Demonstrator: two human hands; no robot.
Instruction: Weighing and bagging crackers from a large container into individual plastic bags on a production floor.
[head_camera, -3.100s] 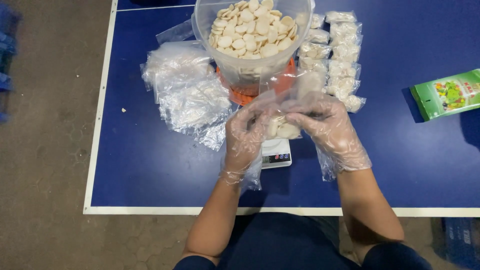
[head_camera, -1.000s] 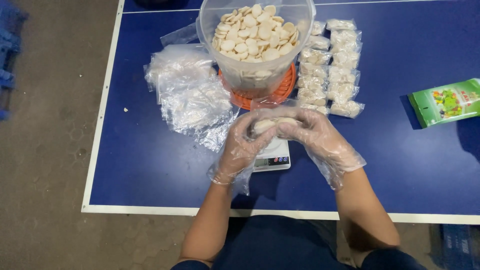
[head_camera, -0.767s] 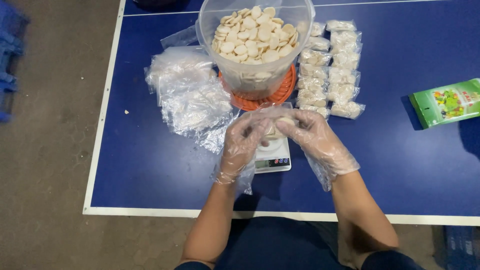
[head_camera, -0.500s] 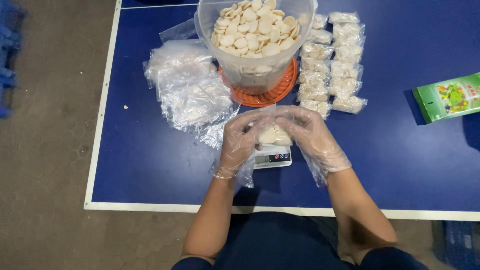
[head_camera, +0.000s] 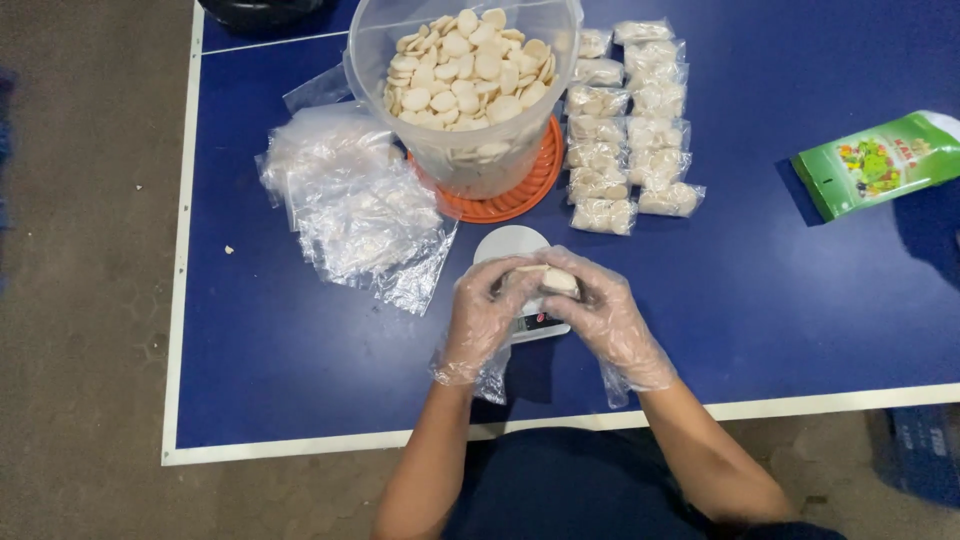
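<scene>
Head view: the left hand (head_camera: 487, 312) and the right hand (head_camera: 607, 318), both in thin clear disposable gloves, meet over a small white scale (head_camera: 517, 268) that stands on the blue worktop (head_camera: 760, 300). Both hands are closed around a small clear packet of pale wafers (head_camera: 545, 281), fingertips pinching it from either side, directly above the scale's near end; whether the packet touches the platform cannot be told. Beyond the scale, an orange round lid (head_camera: 528, 185) lies flat with a clear plastic tub (head_camera: 470, 90) standing upright on it, filled with pale round wafers. Left of the scale, close by, lies a loose heap of empty clear bags (head_camera: 350, 200), crumpled and overlapping. Beyond the scale and to its right, beside the tub, filled packets (head_camera: 628, 120) lie in two rows, touching one another. Well to the right of the scale lies a green printed pouch (head_camera: 880, 162), flat and angled. The worktop's near edge carries a white border line (head_camera: 800, 405). Left of the worktop is grey floor (head_camera: 80, 300).
</scene>
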